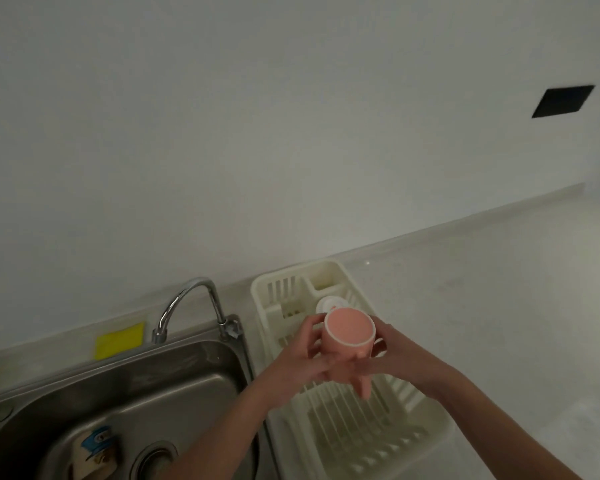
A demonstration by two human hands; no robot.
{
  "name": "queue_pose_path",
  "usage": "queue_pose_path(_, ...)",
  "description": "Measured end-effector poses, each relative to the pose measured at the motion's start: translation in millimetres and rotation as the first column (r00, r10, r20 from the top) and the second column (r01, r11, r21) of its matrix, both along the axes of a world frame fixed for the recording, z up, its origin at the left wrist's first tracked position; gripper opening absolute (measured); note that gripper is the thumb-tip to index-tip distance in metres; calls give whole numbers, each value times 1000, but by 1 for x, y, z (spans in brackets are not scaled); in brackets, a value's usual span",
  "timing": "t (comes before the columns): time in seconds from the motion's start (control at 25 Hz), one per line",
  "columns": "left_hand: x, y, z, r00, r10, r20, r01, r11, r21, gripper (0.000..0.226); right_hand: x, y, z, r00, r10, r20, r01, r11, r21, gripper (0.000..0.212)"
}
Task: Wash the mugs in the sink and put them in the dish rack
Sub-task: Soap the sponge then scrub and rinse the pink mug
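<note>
Both hands were together around the pink mug [350,336], holding it upside down above the dish rack [354,441]. The left hand [309,351] curled its fingers against the mug's left side, and the right hand [388,355] cupped it from the right and underneath, near the handle. The mug hung in the air between the palms, over the middle of the rack, clear of its ribs.

The mug was salmon pink with a flat round base facing up, ringed by a pale line. Just behind it, a white mug [329,303] stood inverted in the rack, which was cream plastic with slotted walls and a small corner compartment.

Left of the rack lay a stainless steel sink [125,393], and a mug with a blue cartoon print [96,448] rested in its basin near the drain. A curved chrome faucet [194,306] rose behind the sink, with a yellow sponge [118,339] beside it on the pale countertop [499,306]. The wall [257,133] was plain white, with a dark rectangular plate [563,100] at the right.
</note>
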State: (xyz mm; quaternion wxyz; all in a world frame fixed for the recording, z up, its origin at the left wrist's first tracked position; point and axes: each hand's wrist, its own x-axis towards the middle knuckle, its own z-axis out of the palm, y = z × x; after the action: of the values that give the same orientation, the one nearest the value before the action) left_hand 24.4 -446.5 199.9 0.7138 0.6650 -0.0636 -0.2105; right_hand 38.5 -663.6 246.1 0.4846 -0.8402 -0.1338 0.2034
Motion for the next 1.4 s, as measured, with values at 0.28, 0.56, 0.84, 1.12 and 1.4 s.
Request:
queue_pose_path(0.28,9,-37,-32,978,210,10,-204,936,286,79,50,-25,-39,979,205,1,-204,977,-67,58)
queue_pose_path(0.56,1,-55,-50,922,388,1,-320,759,567,94,66,-15,-56,924,382,-31,-380,901,-210,77)
queue_pose_path(0.84,21,-62,-51,959,285,16,-216,689,692,92,76,-12,-74,932,360,-49,-355,873,-333,75)
queue_pose_path(1.12,31,-63,-57,982,182,52,-171,739,651,85,77,-7,-70,963,258,-77,-267,882,-387,76)
queue_pose_path(1.4,37,-50,-51,997,75,-26,-48,831,554,71,74,-5,-62,976,219,-16,-204,879,-431,48)
